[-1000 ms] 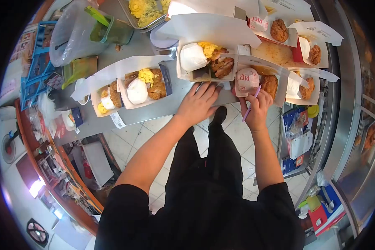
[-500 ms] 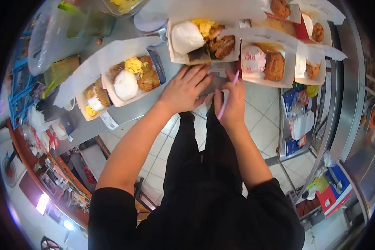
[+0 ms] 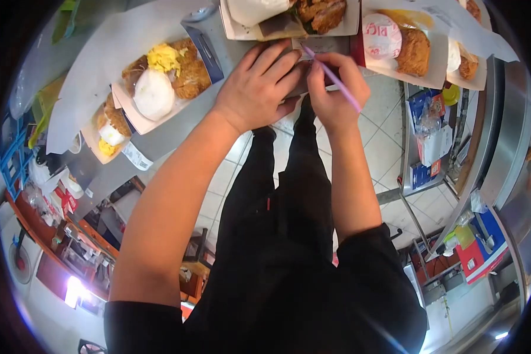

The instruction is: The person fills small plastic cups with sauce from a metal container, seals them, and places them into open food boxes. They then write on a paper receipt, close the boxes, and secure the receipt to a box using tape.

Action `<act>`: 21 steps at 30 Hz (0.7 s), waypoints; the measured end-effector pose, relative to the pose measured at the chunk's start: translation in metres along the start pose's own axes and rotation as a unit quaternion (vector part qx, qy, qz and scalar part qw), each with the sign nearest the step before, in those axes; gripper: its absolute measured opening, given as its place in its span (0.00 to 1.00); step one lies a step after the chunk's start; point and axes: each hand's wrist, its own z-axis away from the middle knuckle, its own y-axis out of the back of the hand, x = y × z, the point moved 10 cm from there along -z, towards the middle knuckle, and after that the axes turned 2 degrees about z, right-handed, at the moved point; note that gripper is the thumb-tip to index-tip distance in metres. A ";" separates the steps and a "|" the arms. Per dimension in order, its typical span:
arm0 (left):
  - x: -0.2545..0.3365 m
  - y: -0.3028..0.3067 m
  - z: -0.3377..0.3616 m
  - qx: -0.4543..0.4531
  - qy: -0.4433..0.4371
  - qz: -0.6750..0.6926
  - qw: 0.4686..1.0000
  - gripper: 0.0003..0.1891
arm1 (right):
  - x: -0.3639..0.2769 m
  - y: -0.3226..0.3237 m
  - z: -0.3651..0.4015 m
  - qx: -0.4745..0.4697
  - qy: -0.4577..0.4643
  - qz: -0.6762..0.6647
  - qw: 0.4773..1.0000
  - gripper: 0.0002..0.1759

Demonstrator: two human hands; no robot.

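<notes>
My right hand (image 3: 338, 89) grips a thin pink pen (image 3: 340, 84), its tip on a small slip of paper (image 3: 321, 45) at the table's front edge. Flat beside the slip, my left hand (image 3: 259, 88) lies with its fingers spread. Above both hands is an open box (image 3: 234, 29) with wrapped rice and fried pieces. To the right, another box (image 3: 374, 64) holds a round wrapped rice (image 3: 382, 36) and fried chicken (image 3: 413, 53). On the left, a box (image 3: 143, 125) contains rice (image 3: 154, 95), yellow egg (image 3: 163, 58) and fried pieces.
A smaller food box (image 3: 98, 149) and a printed label (image 3: 136, 156) lie at the left. More boxes with chicken (image 3: 469, 66) stand at the far right. Below the table are shelves with blue-and-white packs (image 3: 426, 144), a tiled floor (image 3: 376, 162) and a blue crate (image 3: 12, 154).
The view has come closer to the table. In my right hand the pen has swung over, its tip now touching the slip. My left hand remains flat beside it.
</notes>
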 end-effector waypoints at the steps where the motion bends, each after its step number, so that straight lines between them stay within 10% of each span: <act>1: 0.001 0.000 0.000 0.000 -0.010 -0.004 1.000 0.32 | 0.005 0.000 -0.001 0.003 -0.013 -0.020 1.000 0.08; 21: 0.000 -0.001 -0.001 -0.015 0.002 0.002 1.000 0.36 | 0.005 0.006 0.005 -0.004 0.031 -0.045 0.999 0.06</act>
